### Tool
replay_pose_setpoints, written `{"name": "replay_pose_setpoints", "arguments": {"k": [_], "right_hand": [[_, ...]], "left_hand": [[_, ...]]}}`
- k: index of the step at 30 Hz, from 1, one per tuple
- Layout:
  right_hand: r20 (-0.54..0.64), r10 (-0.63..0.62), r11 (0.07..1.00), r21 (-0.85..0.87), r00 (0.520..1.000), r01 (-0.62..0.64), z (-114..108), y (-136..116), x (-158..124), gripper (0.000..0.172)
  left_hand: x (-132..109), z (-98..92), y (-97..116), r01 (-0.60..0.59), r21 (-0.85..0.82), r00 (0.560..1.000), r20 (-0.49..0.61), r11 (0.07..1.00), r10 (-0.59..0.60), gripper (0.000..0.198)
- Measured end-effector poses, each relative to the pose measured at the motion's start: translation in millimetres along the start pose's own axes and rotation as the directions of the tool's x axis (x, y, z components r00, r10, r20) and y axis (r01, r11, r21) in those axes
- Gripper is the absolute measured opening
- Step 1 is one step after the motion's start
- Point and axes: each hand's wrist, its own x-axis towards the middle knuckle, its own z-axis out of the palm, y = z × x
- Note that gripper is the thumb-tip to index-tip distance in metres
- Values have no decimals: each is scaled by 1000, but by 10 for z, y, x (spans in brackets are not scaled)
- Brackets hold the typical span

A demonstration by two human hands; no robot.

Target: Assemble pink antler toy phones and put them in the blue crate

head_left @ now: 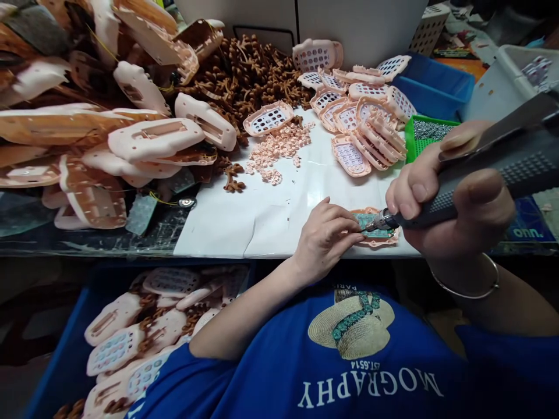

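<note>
My right hand [454,198] is wrapped around a grey electric screwdriver [484,180], which points down to the left. Its metal tip reaches a green circuit board [379,234] lying in a peach plastic shell [373,242] near the front edge of the work surface. My left hand [327,238] rests at the left side of that shell, thumb and fingertips pinched together by the screwdriver's tip. Whatever they pinch is too small to make out. Just behind my right hand stands a green basket [410,139] of small metal screws, partly hidden.
Peach keypad shells [349,157] are stacked behind, near small peach rings [279,148] and a heap of brown antler-shaped parts [253,75]. Pale back shells [152,137] pile up on the left. A blue bin [61,355] below holds finished-looking pieces. A blue tray [432,87] stands back right.
</note>
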Motion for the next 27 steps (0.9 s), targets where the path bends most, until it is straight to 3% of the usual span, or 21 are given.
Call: {"name": "replay_pose_setpoints", "arguments": {"k": [3, 8, 12, 14, 21, 27], "right_hand": [[-14, 65, 998, -15, 998, -65, 17, -31, -16, 21], [-12, 44, 998, -32, 999, -45, 22, 3, -44, 19], [1, 58, 996, -60, 998, -58, -36, 75, -91, 22], [28, 78, 994, -83, 997, -75, -94, 128, -123, 21], [71, 83, 994, -75, 994, -78, -206, 320, -191, 20], [101, 47, 996, -83, 994, -39, -202, 379, -181, 20]], "left_hand": [[11, -12, 2, -29, 13, 1000, 0, 999, 29, 10], [2, -9, -18, -111, 69, 993, 53, 991, 108, 11], [-29, 20, -66, -53, 125, 993, 108, 991, 39, 51], [-39, 34, -81, 2, 166, 991, 128, 986, -24, 61], [-16, 63, -50, 66, 255, 983, 151, 965, -108, 41], [-9, 83, -44, 87, 275, 982, 140, 957, -130, 42]]}}
